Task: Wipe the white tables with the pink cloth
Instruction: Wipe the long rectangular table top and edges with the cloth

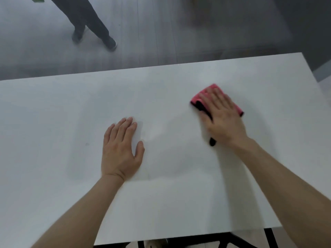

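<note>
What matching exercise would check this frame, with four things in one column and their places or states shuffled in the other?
Column one:
1. left hand
2. right hand
3. pink cloth
4. bystander's legs

Column two:
a. under a palm, toward the table's far right
b. on the grey floor, beyond the table's far edge
c. flat on the bare white table, fingers straight
d. pressing down on the cloth

Pairs: 1-c, 2-d, 3-a, 4-b.
</note>
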Demonstrator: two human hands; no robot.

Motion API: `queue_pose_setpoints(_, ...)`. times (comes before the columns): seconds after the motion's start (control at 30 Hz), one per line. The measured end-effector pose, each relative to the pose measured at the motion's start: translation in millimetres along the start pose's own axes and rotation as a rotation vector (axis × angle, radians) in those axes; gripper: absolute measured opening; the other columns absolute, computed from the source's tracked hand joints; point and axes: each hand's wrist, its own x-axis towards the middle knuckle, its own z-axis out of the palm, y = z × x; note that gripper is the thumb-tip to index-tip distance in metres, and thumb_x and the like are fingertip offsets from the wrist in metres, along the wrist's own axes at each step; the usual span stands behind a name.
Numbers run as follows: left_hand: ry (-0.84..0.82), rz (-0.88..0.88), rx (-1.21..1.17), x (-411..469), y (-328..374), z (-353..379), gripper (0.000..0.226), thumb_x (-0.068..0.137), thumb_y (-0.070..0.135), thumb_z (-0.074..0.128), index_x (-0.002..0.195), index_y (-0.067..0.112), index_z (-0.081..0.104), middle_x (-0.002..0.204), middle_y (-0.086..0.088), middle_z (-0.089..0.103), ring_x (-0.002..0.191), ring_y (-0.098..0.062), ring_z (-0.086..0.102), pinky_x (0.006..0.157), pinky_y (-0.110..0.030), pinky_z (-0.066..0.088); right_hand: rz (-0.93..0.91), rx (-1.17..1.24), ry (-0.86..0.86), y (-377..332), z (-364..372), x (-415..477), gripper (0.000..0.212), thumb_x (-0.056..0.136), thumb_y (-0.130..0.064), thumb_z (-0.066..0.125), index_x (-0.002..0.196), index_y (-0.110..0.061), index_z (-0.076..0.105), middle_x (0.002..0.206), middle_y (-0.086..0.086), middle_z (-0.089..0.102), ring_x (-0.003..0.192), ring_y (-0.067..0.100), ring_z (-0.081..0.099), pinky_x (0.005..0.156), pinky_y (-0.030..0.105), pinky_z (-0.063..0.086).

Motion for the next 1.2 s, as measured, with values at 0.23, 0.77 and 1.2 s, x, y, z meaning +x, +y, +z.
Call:
queue_pose_setpoints(0.23,0.004,-0.006,0.005,1,0,-2,0.057,0.102,0.042,0.052,0.151,0.014,0.056,0.163,-0.002,0.051,0.156,-0.025,0.041,0.130,-0.051,0.027,0.349,-0.014,0.113,-74,19,-62,0.063,0.113,-0.045,0.039,0.168,-0.017,0.035,0.177,0.006,0.029,0.167,0.026,0.015,0.136,0.046,0.007)
queue_pose_setpoints(0.77,-0.264,0.157,-0.106,-112,105,-50,0.050,0.110,0.039,0.054,0.157,0.022,0.053,0.163,-0.006,0.051,0.152,-0.029,0.043,0.125,-0.049,0.036,0.571,-0.029,0.185,-12,3,-257,0.061,0.114,-0.042,0.038,0.169,-0.017,0.034,0.179,0.003,0.023,0.167,0.021,0.012,0.136,0.046,0.008)
queue_pose_setpoints(1.2,-0.548,0.102,0.084,-136,136,-41,0.083,0.105,0.069,0.038,0.174,0.039,0.004,0.183,-0.002,-0.007,0.170,-0.026,-0.007,0.138,-0.046,0.009,0.375,0.084,0.193,42,-14,-303,0.051,0.112,-0.035,0.044,0.163,-0.028,0.045,0.175,-0.005,0.033,0.166,0.013,0.015,0.136,0.043,0.010)
